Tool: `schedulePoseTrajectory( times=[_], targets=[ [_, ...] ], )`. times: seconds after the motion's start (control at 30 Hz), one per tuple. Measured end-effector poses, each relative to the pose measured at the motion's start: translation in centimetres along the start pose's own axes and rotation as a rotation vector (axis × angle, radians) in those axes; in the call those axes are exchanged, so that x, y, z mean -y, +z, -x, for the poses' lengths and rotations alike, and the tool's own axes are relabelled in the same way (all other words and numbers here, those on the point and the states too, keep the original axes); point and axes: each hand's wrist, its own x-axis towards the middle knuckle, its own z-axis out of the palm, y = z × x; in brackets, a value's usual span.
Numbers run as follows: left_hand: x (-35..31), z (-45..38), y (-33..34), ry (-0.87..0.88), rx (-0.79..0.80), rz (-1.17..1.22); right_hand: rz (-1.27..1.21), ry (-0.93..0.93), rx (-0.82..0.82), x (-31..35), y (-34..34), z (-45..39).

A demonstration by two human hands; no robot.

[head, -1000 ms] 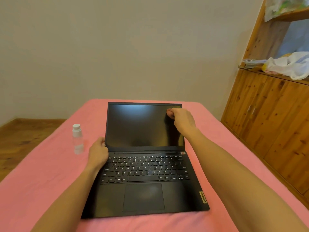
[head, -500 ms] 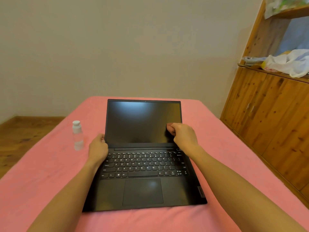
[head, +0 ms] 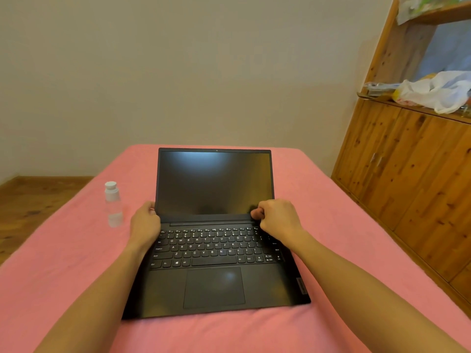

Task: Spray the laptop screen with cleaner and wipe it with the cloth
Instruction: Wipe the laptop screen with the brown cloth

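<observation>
From the head view, I look down on a black laptop (head: 219, 233) lying open on a pink cover (head: 331, 225) spread over what may be a bed or a tabletop; I cannot tell which. The laptop screen (head: 214, 183) stands upright and dark, with a soft patch of light reflected near its top.

My right hand (head: 276, 219) sits at the lower right corner of the screen, just above the hinge. Its grip is clenched into a fist, knuckles toward me, with the thumb tip pressed against the bottom bezel. A small dark shape shows at the fingertips against the screen, which may be the cloth, but it is too dark against the black panel for me to be sure, so I cannot tell what this grip encloses.

My left hand (head: 145, 224) is at the lower left corner of the screen, fingers curled around the edge of the lid near the hinge, the heel of the hand resting over the left end of the keyboard (head: 214, 247). That grip is closed on the laptop.

The spray bottle (head: 113, 203) stands upright on the pink cover, to the left of the laptop and just beyond my left hand, touching neither. It is clear with a white cap.

To the right stands a wooden cabinet (head: 407, 179), with a white plastic bag (head: 438, 91) on its ledge.
</observation>
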Motion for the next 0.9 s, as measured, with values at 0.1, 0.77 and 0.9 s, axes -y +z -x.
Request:
schedulePoseTrajectory(
  times=[0.1, 0.77, 0.9],
  targets=[
    [0.0, 0.1, -0.1, 0.003, 0.004, 0.006, -0.007, -0.007, 0.029, 0.1, -0.5, -0.5],
    [0.5, -0.2, 0.3, 0.029, -0.026, 0.008, -0.09, 0.056, -0.121, -0.1, -6.7, -9.1],
    [0.6, -0.3, 0.4, 0.021, -0.02, 0.001, -0.068, 0.054, -0.087, -0.3, -6.4, -8.5]
  ],
)
